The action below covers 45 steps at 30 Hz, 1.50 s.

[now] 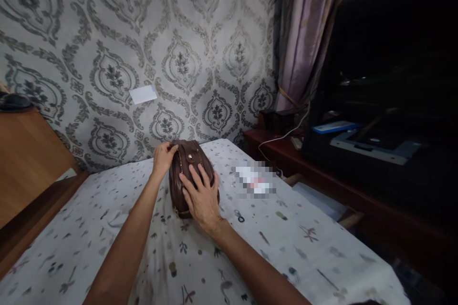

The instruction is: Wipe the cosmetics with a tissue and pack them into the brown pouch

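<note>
A brown leather bag (186, 186) with gold zips and a small round metal stud on its flap lies on a white patterned sheet (143, 228). My left hand (164, 157) is closed at the bag's far left corner, thumb and fingers pinched at its edge near the end of a zip. The exact bit between those fingertips is too small to make out. Across the near right part of the bag my right hand (203, 200) rests with its fingers spread, covering some of the front.
A blurred-out white item (255, 178) lies right of the bag. Beyond the bed's right edge are a dark red cabinet (272, 145), a white cable (279, 139) and a large black screen (386, 57). Wooden furniture (32, 162) stands left; patterned wallpaper (182, 64) is behind.
</note>
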Each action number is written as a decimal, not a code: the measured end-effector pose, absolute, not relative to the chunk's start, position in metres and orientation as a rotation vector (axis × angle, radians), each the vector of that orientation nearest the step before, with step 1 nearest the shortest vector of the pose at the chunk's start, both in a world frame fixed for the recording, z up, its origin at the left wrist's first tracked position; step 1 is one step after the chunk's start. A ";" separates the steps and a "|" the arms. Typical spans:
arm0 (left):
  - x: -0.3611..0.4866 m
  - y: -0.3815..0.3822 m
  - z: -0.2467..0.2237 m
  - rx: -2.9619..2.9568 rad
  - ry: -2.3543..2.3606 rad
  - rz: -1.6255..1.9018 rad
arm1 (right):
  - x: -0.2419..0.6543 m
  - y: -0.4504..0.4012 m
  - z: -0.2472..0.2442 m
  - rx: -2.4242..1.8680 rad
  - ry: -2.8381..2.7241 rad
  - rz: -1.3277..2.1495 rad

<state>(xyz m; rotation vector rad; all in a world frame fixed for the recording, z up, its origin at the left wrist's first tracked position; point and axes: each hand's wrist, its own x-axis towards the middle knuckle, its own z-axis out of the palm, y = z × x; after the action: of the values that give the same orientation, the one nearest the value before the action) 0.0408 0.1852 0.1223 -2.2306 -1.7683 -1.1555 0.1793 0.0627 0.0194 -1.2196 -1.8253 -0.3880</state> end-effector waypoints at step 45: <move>0.061 0.142 0.137 -2.398 -1.556 -0.931 | 0.179 0.061 0.020 -1.308 -1.748 -0.385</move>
<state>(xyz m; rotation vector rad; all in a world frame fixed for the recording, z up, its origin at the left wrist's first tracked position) 0.0614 0.1421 0.1368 -2.3976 -1.5559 -0.9313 0.1786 0.0608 0.0196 -1.3083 -1.7483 -0.3851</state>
